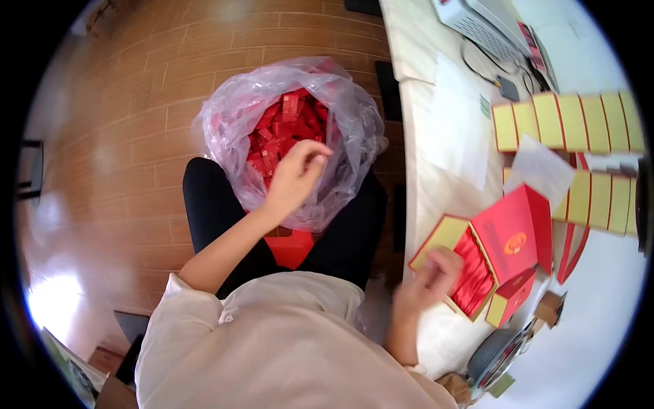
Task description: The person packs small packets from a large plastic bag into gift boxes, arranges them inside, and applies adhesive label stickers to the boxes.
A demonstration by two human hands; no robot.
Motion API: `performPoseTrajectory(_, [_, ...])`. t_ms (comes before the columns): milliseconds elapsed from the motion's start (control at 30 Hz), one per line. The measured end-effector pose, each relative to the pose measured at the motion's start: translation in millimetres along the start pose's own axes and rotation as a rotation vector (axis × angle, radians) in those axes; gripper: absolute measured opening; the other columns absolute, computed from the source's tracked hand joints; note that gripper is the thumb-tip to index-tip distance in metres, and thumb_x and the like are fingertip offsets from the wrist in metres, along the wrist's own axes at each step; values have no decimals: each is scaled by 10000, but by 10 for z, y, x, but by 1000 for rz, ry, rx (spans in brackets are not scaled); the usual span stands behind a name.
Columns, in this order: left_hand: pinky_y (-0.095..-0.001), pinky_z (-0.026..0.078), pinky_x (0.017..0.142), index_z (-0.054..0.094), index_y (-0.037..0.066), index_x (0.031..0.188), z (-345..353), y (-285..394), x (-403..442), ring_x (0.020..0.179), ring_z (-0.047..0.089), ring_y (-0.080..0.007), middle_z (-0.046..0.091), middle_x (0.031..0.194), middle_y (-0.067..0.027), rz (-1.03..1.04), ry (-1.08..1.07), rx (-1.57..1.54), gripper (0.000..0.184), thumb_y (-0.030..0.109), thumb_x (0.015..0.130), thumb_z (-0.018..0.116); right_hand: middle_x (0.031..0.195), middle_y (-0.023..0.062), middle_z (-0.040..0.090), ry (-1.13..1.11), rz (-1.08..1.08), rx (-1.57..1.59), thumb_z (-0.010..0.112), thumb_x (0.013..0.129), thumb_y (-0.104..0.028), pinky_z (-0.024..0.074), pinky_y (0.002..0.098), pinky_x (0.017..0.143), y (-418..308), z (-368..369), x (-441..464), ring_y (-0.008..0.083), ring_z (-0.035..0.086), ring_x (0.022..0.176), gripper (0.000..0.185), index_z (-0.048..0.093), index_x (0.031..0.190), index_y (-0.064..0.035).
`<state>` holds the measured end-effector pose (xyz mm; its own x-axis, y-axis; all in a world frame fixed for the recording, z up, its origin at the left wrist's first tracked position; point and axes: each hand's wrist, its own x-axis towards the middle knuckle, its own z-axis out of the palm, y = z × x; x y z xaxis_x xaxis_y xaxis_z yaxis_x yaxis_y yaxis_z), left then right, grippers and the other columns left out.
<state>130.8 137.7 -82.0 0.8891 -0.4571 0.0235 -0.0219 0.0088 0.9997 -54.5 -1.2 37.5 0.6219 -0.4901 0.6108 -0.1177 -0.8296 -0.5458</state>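
Observation:
My left hand (298,176) hovers over the opening of a large clear plastic bag (221,126) between my legs. Its fingers are curled in, and nothing shows in them. Many small red packets (289,109) fill the bag. On the table to the right, my right hand (434,276) is at the near side of an open red and yellow gift box (509,235). Motion blurs its fingers, so their grip cannot be made out. Red packets (473,276) lie in a row inside the box, whose lid is folded back.
Rows of yellow boxes with red edges (562,123) stand at the table's far side. A white sheet (541,170) leans on them. A smaller red and yellow box (512,298) sits beside the open one. A white appliance (484,27) and cables occupy the table's upper end.

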Motion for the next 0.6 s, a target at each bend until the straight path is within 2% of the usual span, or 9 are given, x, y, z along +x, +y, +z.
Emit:
performPoseTrajectory(33, [-241,426,800,579,33,1023,-215,-159,-13,849,536,-105,567,895,-29,-41,58,-28,120,84,932,520,860,124,551,-173,3,52,542,854,-2,437,308,666,-142,338,47,227,528,754,116,594,952,-33])
performPoseTrajectory(67, [-233,427,780,585,36,1013,-412,-298,-36,821,537,-100,562,867,-25,-86,121,-56,114,76,930,519,877,104,538,-293,44,143,569,855,8,438,282,726,-156,714,31,201,526,787,130,590,981,-15])
performPoseTrajectory(133, [-230,427,783,579,33,1019,-764,-563,-58,828,536,-92,566,881,-15,-194,251,-123,112,68,937,510,883,107,550,-550,207,194,575,847,5,447,267,731,4,1466,-60,199,544,776,181,580,1028,-4])
performPoseTrajectory(200, [-221,425,777,574,26,1021,-1070,-719,-32,820,530,-83,573,868,-14,-261,396,-210,115,70,944,501,960,157,548,-727,257,190,594,818,-33,469,318,740,294,2233,-224,263,567,832,311,547,1125,-21])
performPoseTrajectory(267, [-222,432,774,575,24,1029,-1297,-988,35,807,532,-86,589,872,-21,-271,526,-223,123,69,943,500,1050,181,534,-854,205,120,629,796,-60,459,380,838,626,2927,-403,320,555,958,436,483,1206,-32])
performPoseTrajectory(333, [-224,436,774,576,23,1035,-1491,-1223,137,807,538,-87,598,879,-26,-346,557,-208,128,68,941,501,1128,207,510,-968,31,2,668,766,-79,430,434,907,928,3535,-506,369,511,1065,543,439,1257,-38])
performPoseTrajectory(400, [-226,439,773,576,21,1040,-1576,-1368,222,808,543,-89,607,886,-32,-423,559,-186,133,67,940,502,1180,219,503,-1090,-49,-158,701,743,-115,439,442,908,1151,4001,-517,382,508,1082,646,405,1312,-42])
performPoseTrajectory(533, [-221,438,761,578,20,1041,-1601,-1420,456,814,550,-85,605,904,-27,-437,564,-257,136,70,938,505,1283,168,478,-1358,-177,-410,755,708,-188,425,447,948,1508,4795,-455,339,475,1162,803,339,1382,-59])
performPoseTrajectory(600, [-225,441,764,575,14,1042,-1638,-1412,485,819,547,-84,596,904,-26,-518,479,-322,134,71,942,505,1287,159,495,-1340,-304,-333,792,664,-210,430,458,944,1701,5100,-504,346,476,1170,871,332,1393,-81])
